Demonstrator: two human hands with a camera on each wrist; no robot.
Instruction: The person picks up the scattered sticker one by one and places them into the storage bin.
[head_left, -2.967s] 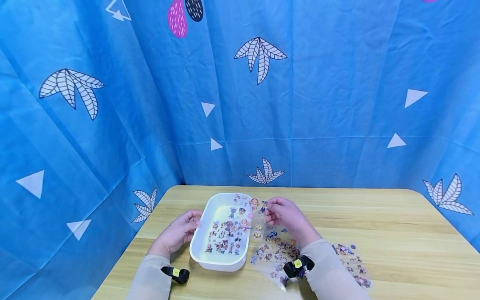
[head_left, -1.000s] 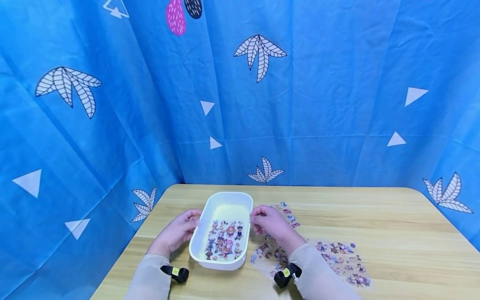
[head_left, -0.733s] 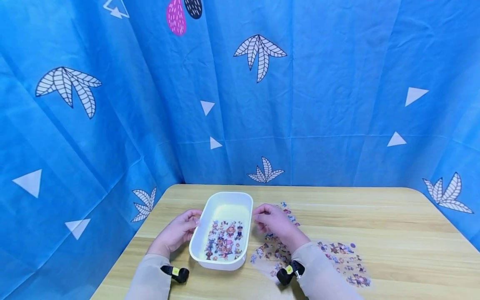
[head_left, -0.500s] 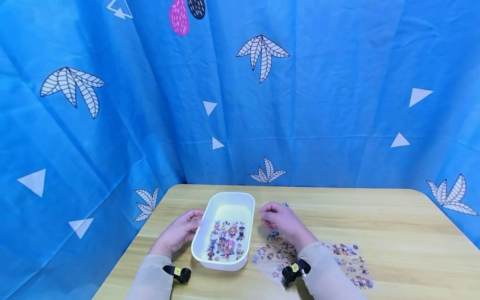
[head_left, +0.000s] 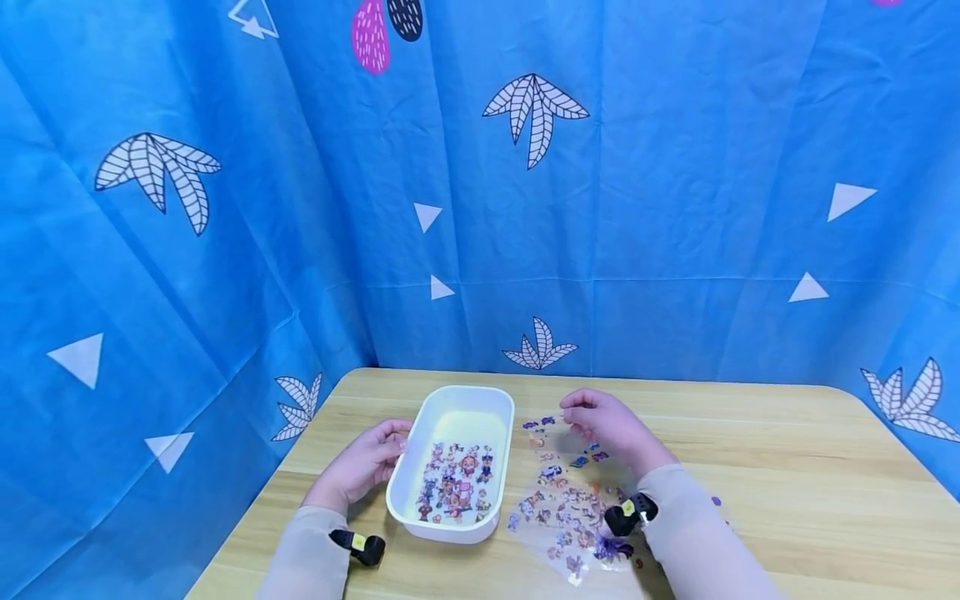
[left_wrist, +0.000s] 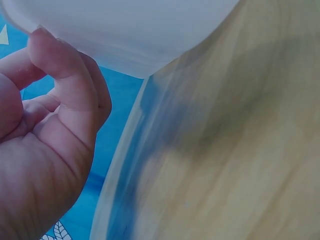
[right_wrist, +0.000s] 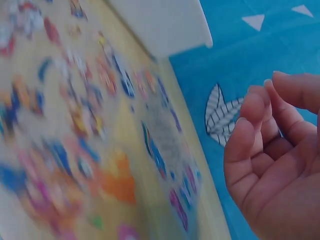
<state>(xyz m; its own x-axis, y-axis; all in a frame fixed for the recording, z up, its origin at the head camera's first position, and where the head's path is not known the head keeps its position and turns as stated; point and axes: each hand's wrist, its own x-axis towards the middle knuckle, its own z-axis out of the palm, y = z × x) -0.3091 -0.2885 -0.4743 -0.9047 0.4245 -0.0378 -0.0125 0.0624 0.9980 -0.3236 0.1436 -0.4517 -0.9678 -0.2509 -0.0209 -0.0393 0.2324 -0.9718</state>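
Right hand (head_left: 611, 423) has moved right, off the tub's edge where we had it a second ago, and now sits over the far end of the clear cartoon sticker sheets (head_left: 566, 512) on the table. Its fingers are loosely bent, thumb tip close to the fingertips; we see nothing held in the right wrist view. The loose sheets overlap just right of the tub, printed side visible, near corner pointing at us; we can't count them because the layers show through. Another bit of print, a purple dot (head_left: 716, 502), shows right of the right sleeve (head_left: 708, 542), which covers most of what's around it. Left hand (head_left: 363, 461) grips the left rim of the white plastic tub (head_left: 468, 421), same spot as before, fingers curled at the edge. Tub holds the clear sheet with larger characters (head_left: 453, 483), lying across its near half. We can't tell if the tub's base is fully down on the wood-grain table (head_left: 787, 450). Each wrist carries a black camera, left (head_left: 363, 546) and right (head_left: 632, 514). Blue leaf-print curtain (head_left: 675, 208) hangs behind the table and round both sides.
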